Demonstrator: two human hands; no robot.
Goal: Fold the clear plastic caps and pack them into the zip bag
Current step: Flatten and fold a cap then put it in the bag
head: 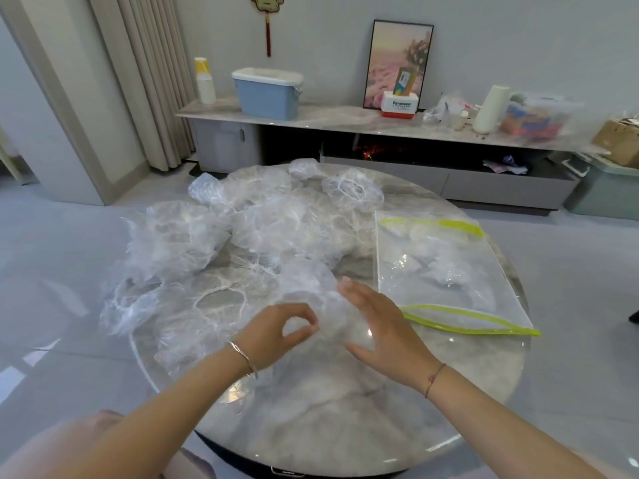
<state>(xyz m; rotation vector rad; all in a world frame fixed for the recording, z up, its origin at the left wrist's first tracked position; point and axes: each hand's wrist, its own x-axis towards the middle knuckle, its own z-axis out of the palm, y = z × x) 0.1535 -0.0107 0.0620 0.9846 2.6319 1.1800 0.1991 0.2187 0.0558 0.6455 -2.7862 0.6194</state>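
Several clear plastic caps (214, 257) with white elastic rims lie crumpled across the left and middle of the round marble table (328, 409). One cap (332, 316) lies between my hands. My left hand (280, 331) pinches its edge between thumb and forefinger. My right hand (380, 326) is flat and straight-fingered, its palm against the cap's right side. A clear zip bag (446, 271) with yellow-green zip strips lies on the table to the right, its mouth towards me, with some caps inside.
Behind the table runs a low cabinet (345, 122) with a blue lidded box (268, 93), a bottle, a framed picture, a white-and-red box and clutter. A green bin (608, 191) stands at the right. Glossy floor surrounds the table.
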